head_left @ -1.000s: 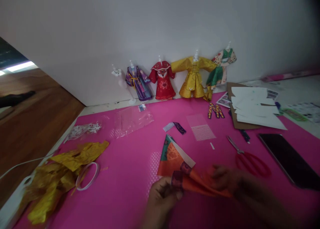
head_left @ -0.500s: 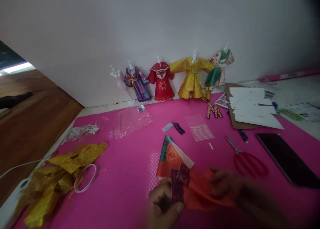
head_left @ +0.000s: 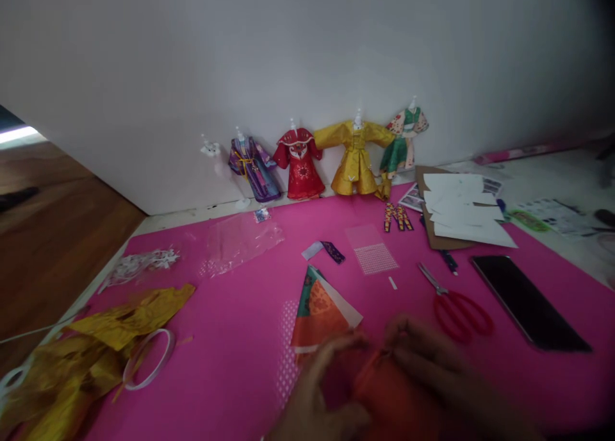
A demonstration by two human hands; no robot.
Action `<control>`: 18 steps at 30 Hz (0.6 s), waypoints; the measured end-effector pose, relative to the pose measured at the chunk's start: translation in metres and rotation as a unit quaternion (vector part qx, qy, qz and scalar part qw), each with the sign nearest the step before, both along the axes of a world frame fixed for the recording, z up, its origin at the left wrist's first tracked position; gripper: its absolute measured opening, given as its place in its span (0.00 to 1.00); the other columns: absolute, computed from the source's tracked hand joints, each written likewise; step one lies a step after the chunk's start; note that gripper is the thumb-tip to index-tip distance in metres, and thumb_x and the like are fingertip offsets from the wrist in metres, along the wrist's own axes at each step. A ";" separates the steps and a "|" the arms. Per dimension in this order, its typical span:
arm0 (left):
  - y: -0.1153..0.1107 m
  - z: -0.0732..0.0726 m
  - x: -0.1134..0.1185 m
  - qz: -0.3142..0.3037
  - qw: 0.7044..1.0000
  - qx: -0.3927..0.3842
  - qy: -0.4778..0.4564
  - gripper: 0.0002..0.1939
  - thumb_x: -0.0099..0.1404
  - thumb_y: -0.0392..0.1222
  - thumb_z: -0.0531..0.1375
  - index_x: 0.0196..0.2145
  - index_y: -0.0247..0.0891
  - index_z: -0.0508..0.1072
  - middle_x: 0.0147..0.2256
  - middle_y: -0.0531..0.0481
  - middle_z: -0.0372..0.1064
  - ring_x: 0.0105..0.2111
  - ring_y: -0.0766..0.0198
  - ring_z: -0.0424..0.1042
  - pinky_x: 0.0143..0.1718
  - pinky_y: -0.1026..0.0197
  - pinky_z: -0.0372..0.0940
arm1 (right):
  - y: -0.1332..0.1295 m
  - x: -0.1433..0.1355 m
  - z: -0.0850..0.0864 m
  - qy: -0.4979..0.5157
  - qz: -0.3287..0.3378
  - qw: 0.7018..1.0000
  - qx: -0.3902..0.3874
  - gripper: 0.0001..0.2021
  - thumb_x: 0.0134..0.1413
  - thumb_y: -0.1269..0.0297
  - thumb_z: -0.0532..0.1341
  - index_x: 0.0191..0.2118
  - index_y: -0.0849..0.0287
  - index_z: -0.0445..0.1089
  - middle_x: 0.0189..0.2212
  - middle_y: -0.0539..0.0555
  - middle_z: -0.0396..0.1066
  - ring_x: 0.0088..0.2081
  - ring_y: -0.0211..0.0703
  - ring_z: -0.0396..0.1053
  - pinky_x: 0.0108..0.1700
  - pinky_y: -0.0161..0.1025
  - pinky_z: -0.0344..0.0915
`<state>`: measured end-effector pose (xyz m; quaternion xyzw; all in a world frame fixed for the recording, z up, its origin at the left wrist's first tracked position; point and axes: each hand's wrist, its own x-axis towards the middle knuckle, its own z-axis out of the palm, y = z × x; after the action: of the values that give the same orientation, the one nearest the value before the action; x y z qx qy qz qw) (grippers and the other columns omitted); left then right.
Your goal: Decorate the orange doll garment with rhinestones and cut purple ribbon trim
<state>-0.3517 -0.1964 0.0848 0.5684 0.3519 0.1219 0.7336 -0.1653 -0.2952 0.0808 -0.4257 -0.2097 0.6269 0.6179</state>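
Note:
A piece of orange cloth (head_left: 401,399) is between my hands near the bottom of the view. My right hand (head_left: 430,361) pinches its upper edge between thumb and fingers. My left hand (head_left: 319,396), blurred, curves round the cloth's left side, with the thumb on it and the index finger reaching toward the right hand. The fingers beneath are hidden. Just beyond lies a folded orange and green cloth piece (head_left: 319,309) with a white edge. Red-handled scissors (head_left: 454,306) lie to the right of my right hand.
Doll outfits on stands, among them a red dress (head_left: 303,168) and a yellow robe (head_left: 356,159), line the wall. Right are a phone (head_left: 531,300) and white papers (head_left: 466,210). Left are yellow cloth (head_left: 129,309), a tape ring (head_left: 168,351) and a plastic bag (head_left: 240,239).
My hands have come closer together. The orange cloth has turned, and the purple patterned piece in my left hand is no longer visible. The camera view has shifted slightly.

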 end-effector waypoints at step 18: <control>0.006 -0.035 -0.008 0.019 0.998 0.027 0.063 0.21 0.57 0.59 0.63 0.25 0.40 0.64 0.23 0.59 0.49 0.24 0.67 0.51 0.27 0.63 0.48 | 0.002 0.008 -0.027 -0.474 -0.113 0.871 0.059 0.01 0.59 0.65 0.63 0.37 0.50 0.72 0.35 0.49 0.76 0.39 0.42 0.74 0.42 0.35 0.70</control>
<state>-0.3595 -0.1908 0.0493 0.5876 0.4043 0.1089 0.6924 -0.1572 -0.2936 0.0543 -0.6554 -0.4646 0.2618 0.5348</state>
